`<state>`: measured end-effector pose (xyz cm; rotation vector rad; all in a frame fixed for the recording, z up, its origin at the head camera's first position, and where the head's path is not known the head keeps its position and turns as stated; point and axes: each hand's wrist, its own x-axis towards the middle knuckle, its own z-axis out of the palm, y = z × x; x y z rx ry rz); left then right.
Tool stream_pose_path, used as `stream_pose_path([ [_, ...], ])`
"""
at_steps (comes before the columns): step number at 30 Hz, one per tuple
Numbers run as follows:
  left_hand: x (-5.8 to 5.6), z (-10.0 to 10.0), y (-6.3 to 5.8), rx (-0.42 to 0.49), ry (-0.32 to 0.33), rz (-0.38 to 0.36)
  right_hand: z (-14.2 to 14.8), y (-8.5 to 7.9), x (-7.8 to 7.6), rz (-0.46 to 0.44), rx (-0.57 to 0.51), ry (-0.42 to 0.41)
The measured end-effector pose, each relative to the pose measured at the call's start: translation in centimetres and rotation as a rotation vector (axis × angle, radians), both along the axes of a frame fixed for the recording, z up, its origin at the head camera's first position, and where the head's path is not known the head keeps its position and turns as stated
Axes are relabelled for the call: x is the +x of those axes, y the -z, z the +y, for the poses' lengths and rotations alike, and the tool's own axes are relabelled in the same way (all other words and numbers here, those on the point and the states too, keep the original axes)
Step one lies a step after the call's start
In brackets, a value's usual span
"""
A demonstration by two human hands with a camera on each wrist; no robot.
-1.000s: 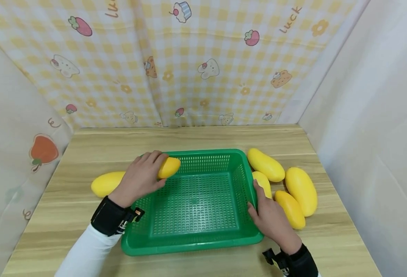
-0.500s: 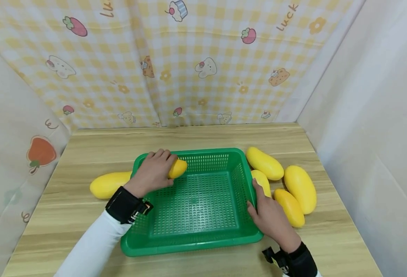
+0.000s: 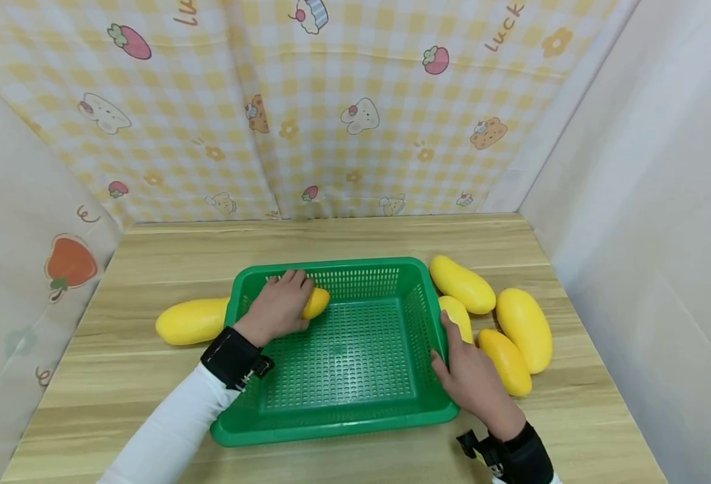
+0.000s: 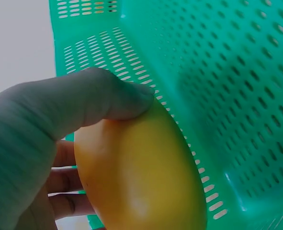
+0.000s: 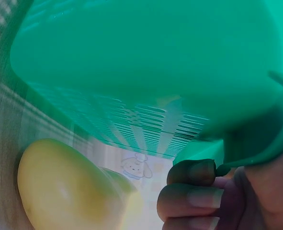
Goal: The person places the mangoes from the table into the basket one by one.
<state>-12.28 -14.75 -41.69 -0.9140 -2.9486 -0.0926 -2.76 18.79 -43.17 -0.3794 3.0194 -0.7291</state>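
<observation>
In the head view my left hand [image 3: 278,306] grips a yellow mango [image 3: 315,304] inside the left part of a green plastic basket [image 3: 337,430]. The left wrist view shows the thumb across the top of this mango [image 4: 146,177] and the fingers round its far side, close to the slotted basket wall [image 4: 117,57]. My right hand [image 3: 476,380] holds the basket's right rim. Seen from the right wrist, its fingers [image 5: 191,196] curl up under the rim from outside, with a mango [image 5: 64,187] on the table nearby.
Right of the basket lie several mangoes [image 3: 525,329], one of them [image 3: 457,316] close against the basket wall. Another mango [image 3: 192,321] lies at the basket's left side. A checked cloth [image 3: 331,154] hangs behind the wooden table [image 3: 331,235], with pale cloth walls at both sides.
My left hand has moved right and down with the mango, from above the basket's left rim to inside it. The right hand stays at the right rim.
</observation>
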Motion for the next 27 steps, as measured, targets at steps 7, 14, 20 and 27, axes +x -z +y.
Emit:
stream_pose_path([
  [7,0.4,0.0,1.1,-0.066,0.006,0.083,-0.1,0.0,0.0,-0.005,0.005,-0.005],
  [14,0.1,0.0,1.6,-0.058,0.004,0.064,-0.1,0.1,-0.1,-0.012,-0.017,0.001],
  [20,-0.2,0.0,2.1,-0.074,0.006,0.071,-0.1,0.3,-0.1,-0.026,-0.024,0.012],
  [27,0.0,-0.2,2.3,-0.084,0.007,0.067,-0.1,0.2,-0.1,-0.018,-0.026,0.008],
])
